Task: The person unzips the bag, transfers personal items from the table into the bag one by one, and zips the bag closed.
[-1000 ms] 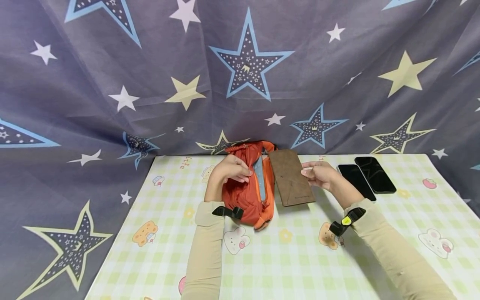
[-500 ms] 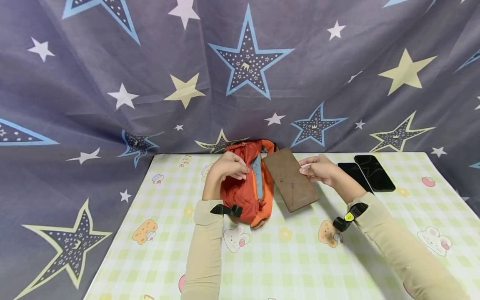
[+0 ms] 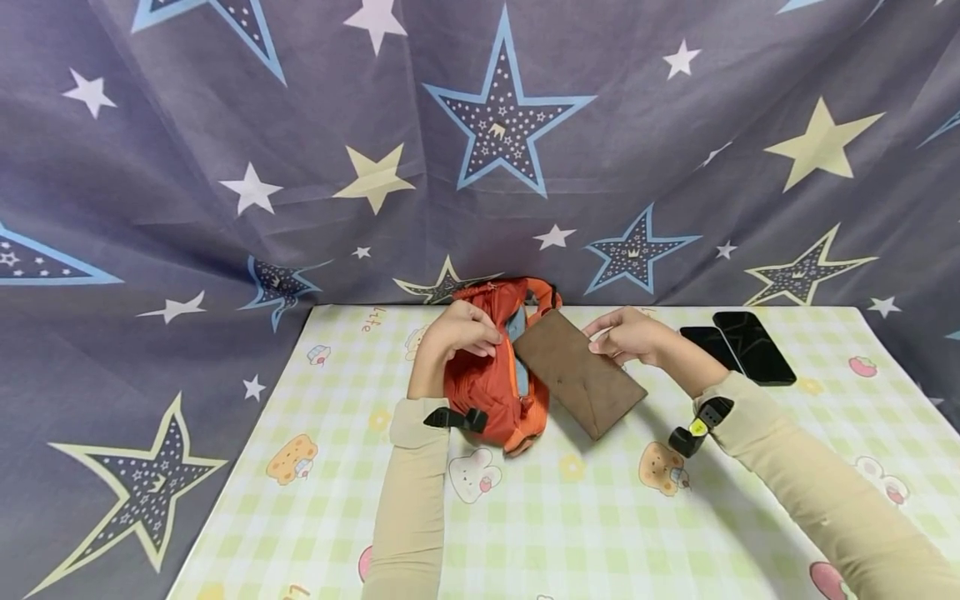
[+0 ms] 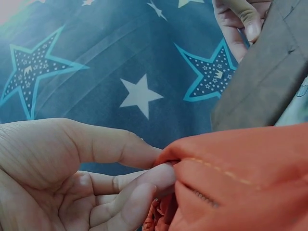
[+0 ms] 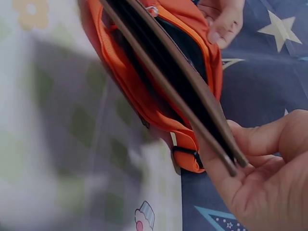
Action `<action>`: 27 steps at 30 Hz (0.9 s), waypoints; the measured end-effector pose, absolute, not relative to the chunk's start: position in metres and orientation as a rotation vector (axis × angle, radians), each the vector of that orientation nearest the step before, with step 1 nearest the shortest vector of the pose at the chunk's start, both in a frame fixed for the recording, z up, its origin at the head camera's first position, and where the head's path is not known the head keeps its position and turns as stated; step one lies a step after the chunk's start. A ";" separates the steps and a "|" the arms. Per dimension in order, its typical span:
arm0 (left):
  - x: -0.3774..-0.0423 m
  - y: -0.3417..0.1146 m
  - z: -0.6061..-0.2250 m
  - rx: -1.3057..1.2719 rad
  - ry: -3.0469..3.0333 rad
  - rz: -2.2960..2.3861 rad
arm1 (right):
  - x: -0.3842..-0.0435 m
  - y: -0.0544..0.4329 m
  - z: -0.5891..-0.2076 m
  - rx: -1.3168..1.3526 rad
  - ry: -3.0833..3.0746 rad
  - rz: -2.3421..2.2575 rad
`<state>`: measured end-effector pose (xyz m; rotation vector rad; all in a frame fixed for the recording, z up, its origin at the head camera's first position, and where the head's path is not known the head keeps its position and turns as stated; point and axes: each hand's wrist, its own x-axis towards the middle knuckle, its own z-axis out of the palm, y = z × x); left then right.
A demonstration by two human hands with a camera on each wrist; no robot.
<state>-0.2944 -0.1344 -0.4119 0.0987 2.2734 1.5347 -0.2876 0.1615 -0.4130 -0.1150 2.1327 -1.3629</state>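
An orange-red waist bag stands at the back of the table, its zipped mouth parted over a grey-blue lining. My left hand pinches the bag's fabric between thumb and fingers, as the left wrist view shows close up. In my right hand is a brown wallet, gripped by one edge and tilted beside the bag's opening. Seen from the right wrist, the wallet is folded with a dark gap between its two covers, and it overlaps the bag's open zip.
Two black smartphones lie side by side at the back right, the farther phone partly beyond the nearer phone. A checked cloth covers the table. Behind its back edge hangs a grey star-patterned curtain.
The wallet has turned from nearly upright to a slant, its lower end swinging right and its upper end moving left over the bag. My left hand keeps its hold on the bag.
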 end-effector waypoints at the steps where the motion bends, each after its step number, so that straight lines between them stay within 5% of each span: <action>1: -0.294 -0.134 -0.412 0.100 2.275 1.537 | -0.288 0.160 -0.413 -0.120 2.132 -1.351; 27: -0.296 -0.134 -0.416 0.124 2.266 1.538 | -0.286 0.146 -0.416 -0.134 2.067 -1.371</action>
